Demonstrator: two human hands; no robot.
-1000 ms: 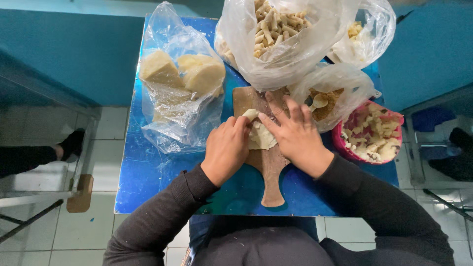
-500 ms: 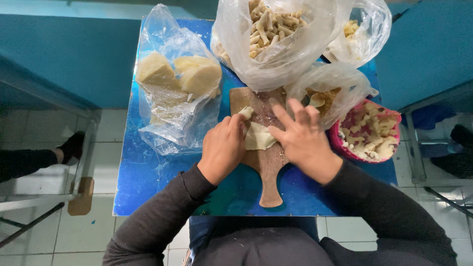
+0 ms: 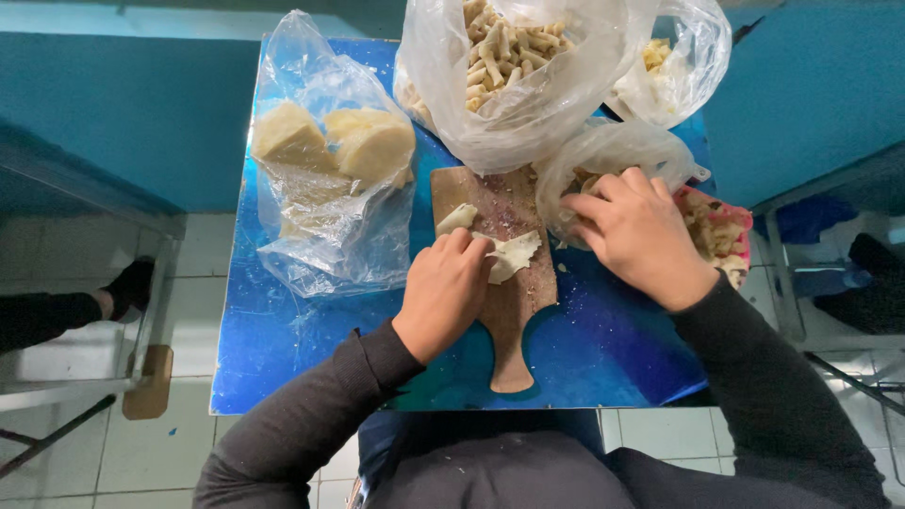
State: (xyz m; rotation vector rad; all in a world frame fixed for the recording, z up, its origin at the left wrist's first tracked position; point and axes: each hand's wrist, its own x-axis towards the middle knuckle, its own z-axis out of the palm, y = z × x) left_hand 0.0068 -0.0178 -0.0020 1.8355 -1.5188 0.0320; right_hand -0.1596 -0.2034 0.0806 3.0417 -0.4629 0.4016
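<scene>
1. On the far left, someone else's dark sleeve and shoe (image 3: 127,287) show on the tiled floor, well apart from the blue desk (image 3: 283,349).
2. On the left part of the desk lies a clear plastic bag (image 3: 325,236). Two big pale yellow lumps (image 3: 335,141) sit inside it, side by side.
3. Next comes the wooden board (image 3: 514,292), with its handle pointing toward the person.
4. The left hand (image 3: 443,292) rests on the board. Its fingers are curled and press down on a thin, flat, pale piece of dough (image 3: 509,254), holding it at the edge.
5. A smaller pale piece (image 3: 457,219) lies on the board just beside the fingertips.
6. Behind the board stands a large clear bag of short tan sticks (image 3: 509,57).
7. The right hand (image 3: 641,231) is off the board, apart from the left one. Its fingers are spread and rest on a small clear bag (image 3: 603,151). It is not gripping anything that I can see.
8. A pink bowl (image 3: 731,226) with tan bits peeks out just beside that hand.
9. At the back right is another clear bag with yellow bits (image 3: 679,66).
</scene>
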